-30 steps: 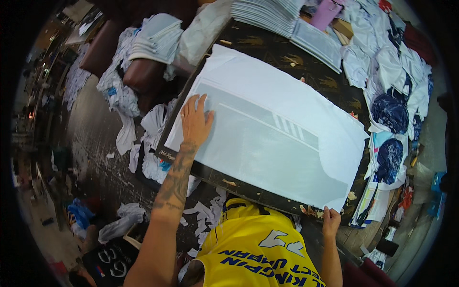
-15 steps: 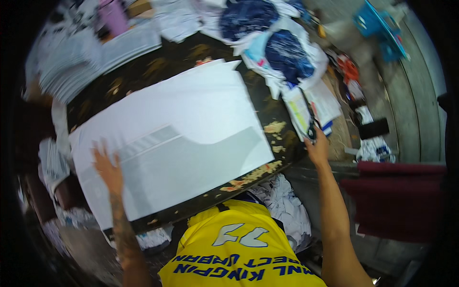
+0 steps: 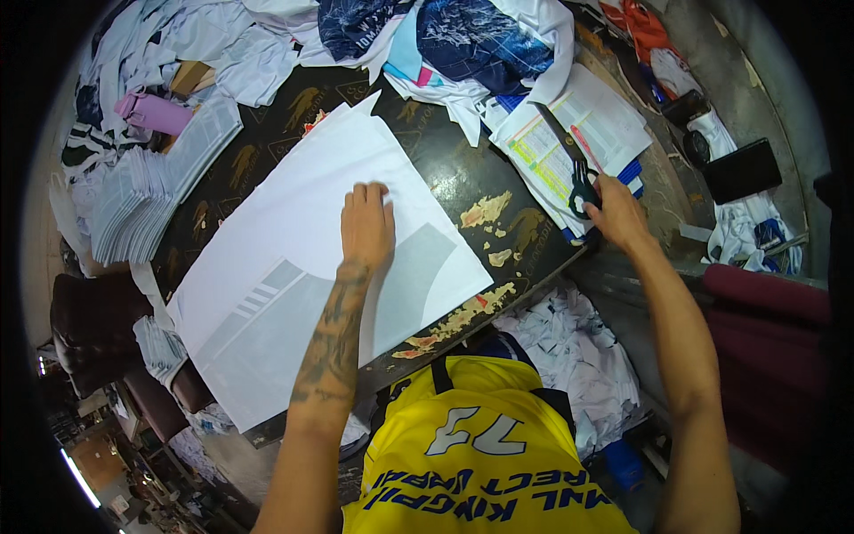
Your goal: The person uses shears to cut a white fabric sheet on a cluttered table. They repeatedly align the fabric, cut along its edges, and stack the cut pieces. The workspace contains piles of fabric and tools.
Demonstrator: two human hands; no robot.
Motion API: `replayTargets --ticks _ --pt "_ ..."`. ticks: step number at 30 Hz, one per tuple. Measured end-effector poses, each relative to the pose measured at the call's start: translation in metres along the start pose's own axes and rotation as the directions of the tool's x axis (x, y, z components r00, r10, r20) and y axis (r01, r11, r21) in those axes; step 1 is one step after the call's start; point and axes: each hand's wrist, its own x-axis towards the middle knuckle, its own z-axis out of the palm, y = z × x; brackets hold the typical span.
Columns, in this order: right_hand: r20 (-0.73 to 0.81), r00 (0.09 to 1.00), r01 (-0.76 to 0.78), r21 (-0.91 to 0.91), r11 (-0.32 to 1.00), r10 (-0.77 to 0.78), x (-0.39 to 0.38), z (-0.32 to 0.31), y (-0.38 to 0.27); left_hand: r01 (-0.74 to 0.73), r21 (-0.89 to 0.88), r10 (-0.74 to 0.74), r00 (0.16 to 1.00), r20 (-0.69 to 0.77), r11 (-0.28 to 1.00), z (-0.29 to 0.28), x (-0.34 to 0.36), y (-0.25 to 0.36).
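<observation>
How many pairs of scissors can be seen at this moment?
1: the dark-handled scissors, lying over the printed papers at the table's right, with the right hand at the handles. Others could be hidden among the cloth piles.

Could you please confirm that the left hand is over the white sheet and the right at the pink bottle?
The right hand is at the scissors, not the bottle, in the head view; the left hand is over the sheet.

A garment workshop: worn dark table (image 3: pixel 447 182), large scissors (image 3: pixel 567 139), stacked pale panels (image 3: pixel 140 206), heaps of white cloth (image 3: pixel 574 365).
</observation>
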Motion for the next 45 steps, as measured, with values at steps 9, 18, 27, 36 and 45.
replayTargets --ticks 9,18,27,36,45 --pt "0.369 0.927 -0.29 0.608 0.74 0.06 -0.109 -0.004 0.022 -0.186 -0.214 0.256 0.891 0.374 0.959 -0.015 -0.114 0.045" --pt "0.815 0.58 -0.523 0.356 0.774 0.017 -0.323 0.084 -0.073 -0.289 -0.3 0.362 0.904 0.227 0.909 0.011 -0.138 0.025" --pt "0.516 0.84 -0.294 0.69 0.661 -0.165 -0.251 0.153 -0.108 -0.41 -0.233 0.461 0.855 0.239 0.882 -0.016 -0.138 0.021" --pt "0.614 0.789 -0.448 0.542 0.711 0.03 -0.254 0.138 -0.123 -0.423 -0.328 0.514 0.812 0.276 0.845 -0.028 -0.131 -0.001" --pt "0.695 0.692 -0.622 0.435 0.651 0.196 -0.264 0.132 -0.15 -0.387 -0.497 0.571 0.766 0.296 0.777 -0.018 -0.123 -0.009"
